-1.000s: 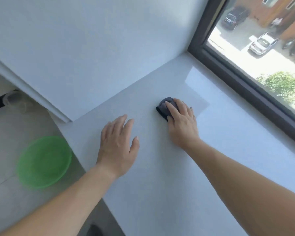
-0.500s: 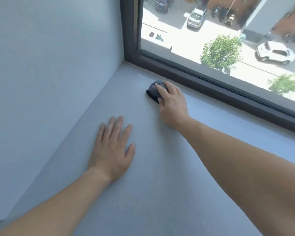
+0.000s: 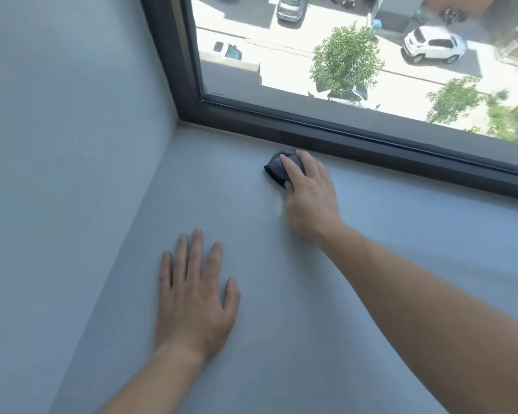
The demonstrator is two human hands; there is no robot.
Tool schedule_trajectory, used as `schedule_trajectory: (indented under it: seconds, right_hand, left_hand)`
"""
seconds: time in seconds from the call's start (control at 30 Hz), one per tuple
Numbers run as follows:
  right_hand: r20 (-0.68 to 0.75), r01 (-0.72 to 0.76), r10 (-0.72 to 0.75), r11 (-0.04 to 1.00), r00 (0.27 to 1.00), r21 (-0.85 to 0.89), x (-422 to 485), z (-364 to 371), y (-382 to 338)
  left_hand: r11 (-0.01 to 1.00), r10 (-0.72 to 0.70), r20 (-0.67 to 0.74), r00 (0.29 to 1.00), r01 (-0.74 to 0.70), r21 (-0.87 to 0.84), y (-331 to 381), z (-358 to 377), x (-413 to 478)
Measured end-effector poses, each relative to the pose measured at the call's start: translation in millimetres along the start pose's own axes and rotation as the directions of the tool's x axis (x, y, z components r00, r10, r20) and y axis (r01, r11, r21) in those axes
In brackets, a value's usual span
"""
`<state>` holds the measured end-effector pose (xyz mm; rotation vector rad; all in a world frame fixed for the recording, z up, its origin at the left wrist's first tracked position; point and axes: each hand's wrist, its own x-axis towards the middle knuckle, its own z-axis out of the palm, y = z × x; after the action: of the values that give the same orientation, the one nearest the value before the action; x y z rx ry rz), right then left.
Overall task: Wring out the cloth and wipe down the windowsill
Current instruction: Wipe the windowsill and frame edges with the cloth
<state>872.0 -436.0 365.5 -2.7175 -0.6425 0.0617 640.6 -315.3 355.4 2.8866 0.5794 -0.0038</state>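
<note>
From the head view, a person leans over a pale grey windowsill with both bare arms stretched out.

The right hand is far out, close to the window. It lies on top of a small dark cloth that is bunched into a lump. The fingers curl over the cloth and the thumb is tucked against its near side, so the grip is pressed around the cloth and holds it down on the sill. The cloth sits just beside the dark window frame, a little way to the right of the corner where the sill meets the wall. I cannot tell if the cloth touches the frame, as the hand hides that side.

The left hand is nearer to the person and well apart from the cloth. It lies flat, palm down, on the bare sill. Its fingers are spread a little and point toward the window, and it holds nothing. It is near the line where the sill meets the wall on the left.

Through the glass you look down on a sunny street. There is a leafy green tree, a white car to the right of it, and a grey car at the top
</note>
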Motion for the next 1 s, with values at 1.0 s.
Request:
schedule_trajectory:
  seconds: [1.0]
  right_hand:
    - [-0.053,-0.170,0.171,0.985,0.984,0.023,-61.4,-13.2,23.6]
  left_hand:
    - [1.000,-0.021,-0.019,1.000,0.021,0.013,-0.3,-1.1,-2.1]
